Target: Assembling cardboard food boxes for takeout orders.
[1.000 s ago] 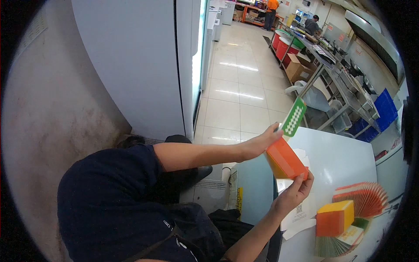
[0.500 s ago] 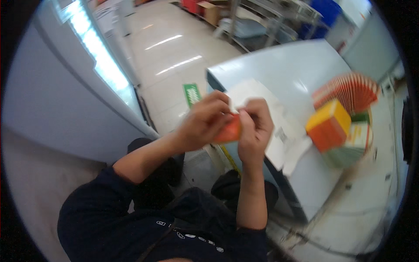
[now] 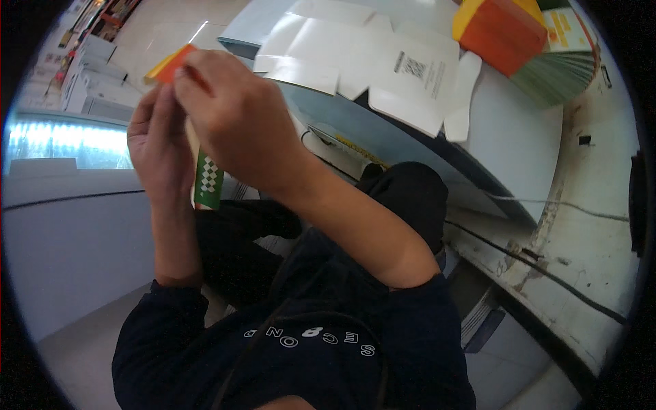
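Note:
Close together at the upper left, both my hands hold a small orange and yellow folded card piece point(image 3: 179, 63). My right hand point(image 3: 236, 113) pinches it from above, thumb and fingertips closed on its edge. Just below, my left hand point(image 3: 158, 133) has its fingers raised against the same piece, which they partly hide. Much of the piece is covered by the fingers, so its full shape cannot be seen. A green strip with a white checked pattern point(image 3: 208, 181) shows under my right hand; whether it is held or lies behind cannot be told.
An unfolded white carton point(image 3: 362, 51) lies on a grey-white box point(image 3: 516, 133) ahead. At the upper right are an orange and yellow block point(image 3: 506, 31) and a fanned green stack point(image 3: 557, 75). Dark cable point(image 3: 547, 266) crosses the worktop. A pale cabinet point(image 3: 75, 239) stands left.
The view has turned, and the white carton now sits higher in it. Both hands have moved to the upper left with the orange piece. The red striped fan has left the view.

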`<act>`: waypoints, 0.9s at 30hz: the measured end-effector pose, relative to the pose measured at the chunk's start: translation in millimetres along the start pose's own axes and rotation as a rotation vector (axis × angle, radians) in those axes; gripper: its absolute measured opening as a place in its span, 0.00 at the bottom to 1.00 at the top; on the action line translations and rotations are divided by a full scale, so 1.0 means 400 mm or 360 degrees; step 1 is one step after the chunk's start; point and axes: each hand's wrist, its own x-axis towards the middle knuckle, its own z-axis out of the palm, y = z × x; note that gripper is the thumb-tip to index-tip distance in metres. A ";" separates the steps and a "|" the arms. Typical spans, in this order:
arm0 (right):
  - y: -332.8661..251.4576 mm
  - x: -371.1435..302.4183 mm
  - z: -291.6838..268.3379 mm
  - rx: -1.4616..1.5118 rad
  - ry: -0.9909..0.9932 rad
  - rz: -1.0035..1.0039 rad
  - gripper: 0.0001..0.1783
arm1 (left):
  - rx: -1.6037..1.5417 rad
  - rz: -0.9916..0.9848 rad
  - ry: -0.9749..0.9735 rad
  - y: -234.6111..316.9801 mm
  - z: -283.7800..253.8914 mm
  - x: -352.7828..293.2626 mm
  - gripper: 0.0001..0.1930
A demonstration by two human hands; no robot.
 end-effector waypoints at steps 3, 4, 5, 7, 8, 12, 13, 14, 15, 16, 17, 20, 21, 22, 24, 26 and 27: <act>0.004 -0.010 0.015 0.0221 0.0157 0.0195 0.11 | 0.0028 0.0123 0.0019 -0.019 0.011 0.010 0.11; 0.008 -0.009 0.012 0.0201 0.0164 0.0205 0.11 | 0.0081 0.0172 0.0052 -0.023 0.012 0.015 0.12; 0.012 -0.007 0.007 0.0245 0.0129 0.0241 0.11 | 0.0132 0.0226 0.0087 -0.026 0.016 0.018 0.13; 0.009 -0.015 0.009 0.0270 0.0087 0.0307 0.11 | 0.0191 0.0217 0.0146 -0.020 0.035 0.008 0.15; 0.007 -0.011 0.015 0.0273 0.0183 0.0289 0.11 | 0.0257 0.0235 0.0214 -0.014 0.045 0.006 0.16; 0.002 -0.005 0.023 0.0308 0.0449 0.0287 0.09 | 0.0380 0.0227 0.0142 -0.008 0.059 -0.012 0.14; 0.004 -0.006 0.015 0.0297 0.0452 0.0284 0.09 | 0.0372 0.0226 0.0134 -0.015 0.062 -0.014 0.14; 0.008 -0.008 0.003 0.0383 0.0387 0.0361 0.08 | 0.0342 0.0244 0.0142 -0.025 0.064 -0.018 0.14; 0.012 -0.007 -0.008 0.0471 0.0318 0.0435 0.07 | 0.0311 0.0265 0.0155 -0.033 0.069 -0.021 0.13; 0.016 -0.008 -0.004 0.0464 0.0317 0.0430 0.07 | 0.0303 0.0267 0.0152 -0.037 0.075 -0.020 0.13; 0.021 -0.011 0.006 0.0521 0.0409 0.0443 0.07 | 0.0331 0.0290 0.0197 -0.041 0.083 -0.019 0.12; 0.025 -0.015 -0.005 0.0446 0.0440 0.0454 0.06 | 0.0452 0.0333 0.0251 -0.051 0.085 -0.010 0.10; 0.024 -0.015 -0.012 0.0326 0.0375 0.0446 0.06 | 0.0551 0.0362 0.0269 -0.052 0.085 -0.007 0.09; 0.023 -0.015 -0.013 0.0324 0.0377 0.0445 0.06 | 0.0549 0.0363 0.0266 -0.051 0.088 -0.006 0.09; 0.019 -0.014 -0.015 -0.0011 0.0295 0.0274 0.07 | 0.0707 0.0385 0.0354 -0.047 0.093 -0.009 0.08; 0.015 -0.007 -0.022 -0.0026 0.0325 0.0265 0.07 | 0.0680 0.0383 0.0315 -0.040 0.083 -0.004 0.08; 0.016 -0.006 -0.028 -0.0053 0.0352 0.0258 0.08 | 0.0645 0.0374 0.0272 -0.042 0.082 -0.003 0.08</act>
